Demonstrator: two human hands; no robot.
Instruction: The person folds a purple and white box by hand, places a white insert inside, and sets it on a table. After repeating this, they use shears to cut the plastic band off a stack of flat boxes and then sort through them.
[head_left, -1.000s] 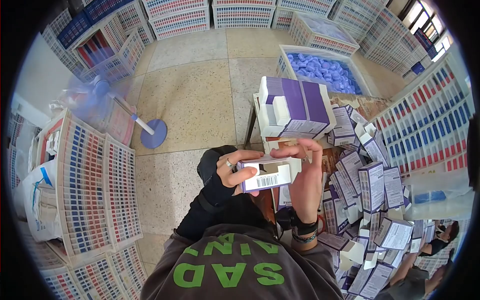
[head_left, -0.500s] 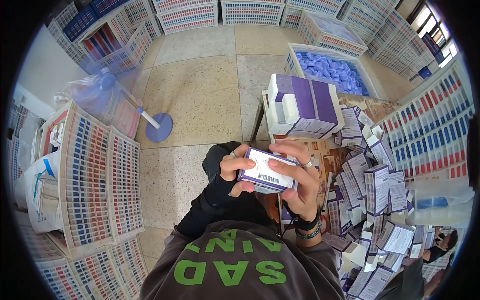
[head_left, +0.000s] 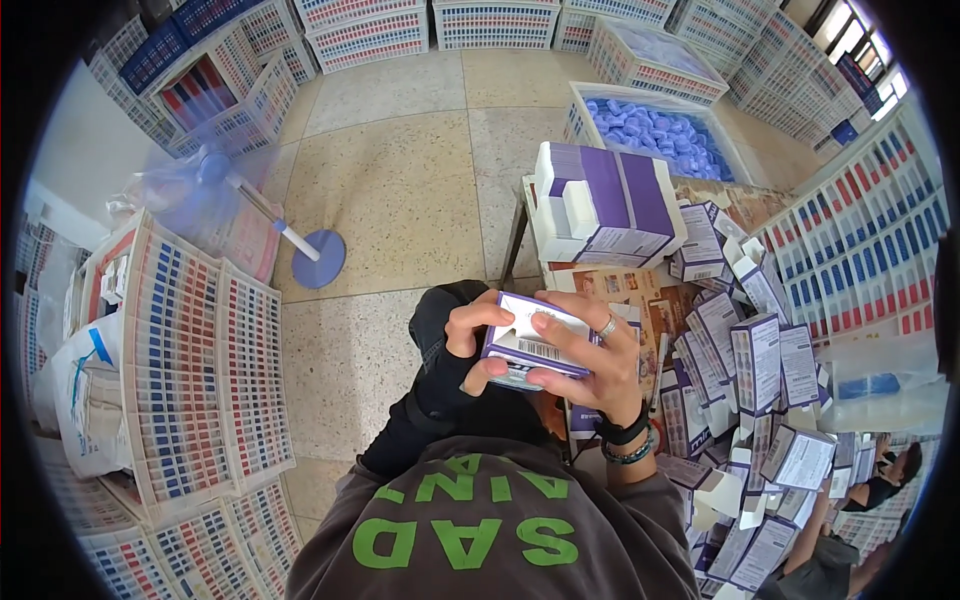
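Observation:
A small white and purple carton [head_left: 540, 348] is held in front of my body between both hands, its white end panel with a barcode facing up. My left hand [head_left: 475, 338] grips the left end, fingers curled over the top and thumb under the near edge. My right hand [head_left: 605, 365] wraps round the right end, one fingertip pressing on the white panel and the thumb against the near side. The panel looks creased near my fingertips. Whether anything is inside the carton cannot be seen.
On the table to my right stand a banded stack of flat purple cartons [head_left: 610, 205] and a loose pile of cartons [head_left: 755, 360]. Beyond is a crate of blue caps [head_left: 655, 140]. A blue fan [head_left: 318, 258] and filled crates [head_left: 180, 350] stand left. Another person's arm [head_left: 810, 525] shows lower right.
The carton has tipped a little, so more of its near side shows. My right thumb has moved up and inward along it, and the end panel looks more pushed in.

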